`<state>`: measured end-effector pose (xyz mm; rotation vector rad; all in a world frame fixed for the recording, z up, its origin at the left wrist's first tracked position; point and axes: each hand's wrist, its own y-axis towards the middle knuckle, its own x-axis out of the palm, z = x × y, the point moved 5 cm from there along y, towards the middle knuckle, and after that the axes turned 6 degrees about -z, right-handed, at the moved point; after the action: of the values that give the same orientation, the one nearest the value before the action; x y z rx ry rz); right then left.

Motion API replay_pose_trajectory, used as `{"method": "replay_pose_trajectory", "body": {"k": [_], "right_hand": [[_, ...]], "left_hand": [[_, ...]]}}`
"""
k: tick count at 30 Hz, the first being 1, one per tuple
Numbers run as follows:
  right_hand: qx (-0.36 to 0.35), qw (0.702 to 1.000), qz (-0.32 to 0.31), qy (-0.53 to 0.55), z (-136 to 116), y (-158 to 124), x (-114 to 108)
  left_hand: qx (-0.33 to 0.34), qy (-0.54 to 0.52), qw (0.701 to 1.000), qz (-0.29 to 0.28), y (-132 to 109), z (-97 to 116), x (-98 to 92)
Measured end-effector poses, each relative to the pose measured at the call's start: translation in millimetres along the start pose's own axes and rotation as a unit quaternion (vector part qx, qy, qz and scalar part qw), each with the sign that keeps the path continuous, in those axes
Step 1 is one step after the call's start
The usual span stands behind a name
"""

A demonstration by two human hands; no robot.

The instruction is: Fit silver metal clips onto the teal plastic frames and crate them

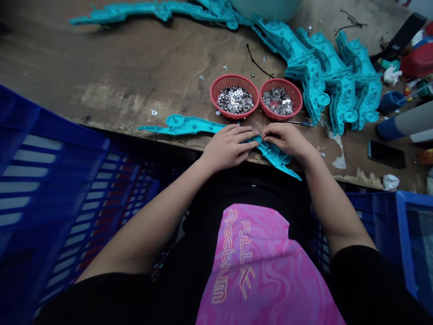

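Observation:
A long turquoise plastic part (194, 125) lies along the front edge of the table, bent near its middle. My left hand (232, 145) rests flat over that middle, its fingers stretched out across the plastic. Close on its right, my right hand (282, 137) is closed in a pinch at the same part; whatever sits between the fingertips is too small to make out. Just beyond my hands stand two red baskets, the larger red basket (214, 100) and the smaller red basket (298, 103), both holding small metal clips (237, 99).
Stacks of turquoise parts (311, 76) lie at the right and back. A screwdriver (304, 123) lies by the smaller basket, a phone (386, 154) farther right. Blue crates (50, 189) flank me. Loose clips and black ties (259, 63) are scattered on the table (135, 67).

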<state>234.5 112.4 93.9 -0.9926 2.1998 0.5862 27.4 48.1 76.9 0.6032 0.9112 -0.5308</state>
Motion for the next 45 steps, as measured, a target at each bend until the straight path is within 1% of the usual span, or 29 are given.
{"method": "replay_pose_trajectory", "body": {"k": [4,7,11,16,20,25,28,30,31,32,33,34,35,36,37,38,39,42,45], "right_hand": [[-0.009,1.0,0.023,-0.001,-2.0,-1.5,2.1],[0.003,0.999,0.04,-0.011,-3.1,-3.6,3.7],[0.01,0.999,0.036,-0.032,-7.3,-5.5,3.7],[-0.012,0.996,-0.001,-0.088,-15.6,-5.2,1.6],[-0.021,0.986,-0.044,-0.16,-26.7,-1.1,0.7],[0.002,0.957,-0.109,-0.269,-46.3,10.1,2.3],[0.033,0.953,-0.115,-0.277,-50.8,14.0,2.3],[0.049,0.965,-0.093,-0.242,-47.3,10.1,1.3],[0.057,0.973,-0.069,-0.214,-43.3,5.3,-0.3],[0.069,0.98,-0.033,-0.186,-37.5,-1.4,-3.2],[0.089,0.983,0.016,-0.161,-29.8,-10.1,-7.7],[0.117,0.98,0.075,-0.145,-20.4,-20.7,-13.7],[0.153,0.969,0.137,-0.141,-10.2,-32.3,-20.3],[0.191,0.951,0.19,-0.149,-0.1,-43.9,-26.3],[0.225,0.933,0.225,-0.167,8.9,-53.7,-30.9],[0.251,0.918,0.242,-0.189,16.4,-60.7,-33.8],[0.269,0.909,0.239,-0.211,22.3,-64.5,-34.9],[0.309,0.899,0.177,-0.256,30.3,-65.1,-32.6],[0.352,0.882,0.134,-0.283,21.3,-65.2,-31.3]], "left_hand": [[0.002,0.005,1.0,0.003,-0.4,-0.3,0.6],[0.004,0.009,1.0,0.001,-0.3,-0.2,1.1],[0.004,0.021,1.0,-0.005,0.0,0.0,1.8],[0.013,0.041,0.999,-0.005,-0.7,-0.7,3.2],[0.026,0.046,0.999,0.01,-2.1,-2.7,4.4],[0.035,0.089,0.995,0.01,-2.4,-1.5,4.7],[0.035,0.096,0.995,0.009,-2.1,0.6,3.5],[0.035,0.095,0.995,0.013,-2.1,1.5,2.8],[0.035,0.096,0.995,0.016,-2.2,1.7,2.7],[0.036,0.097,0.994,0.019,-2.4,1.7,2.7],[0.037,0.098,0.994,0.021,-2.6,1.7,3.0],[0.038,0.098,0.994,0.022,-2.8,1.6,3.3],[0.038,0.096,0.994,0.023,-3.1,1.3,3.5],[0.038,0.094,0.995,0.023,-3.4,1.0,3.7],[0.037,0.09,0.995,0.022,-3.6,0.7,3.7],[0.037,0.087,0.995,0.02,-3.9,0.6,3.6],[0.037,0.087,0.995,0.018,-4.0,0.5,3.3],[0.036,0.099,0.994,0.006,-4.2,1.0,2.5],[0.037,0.113,0.993,-0.002,-4.3,1.7,2.4]]}}
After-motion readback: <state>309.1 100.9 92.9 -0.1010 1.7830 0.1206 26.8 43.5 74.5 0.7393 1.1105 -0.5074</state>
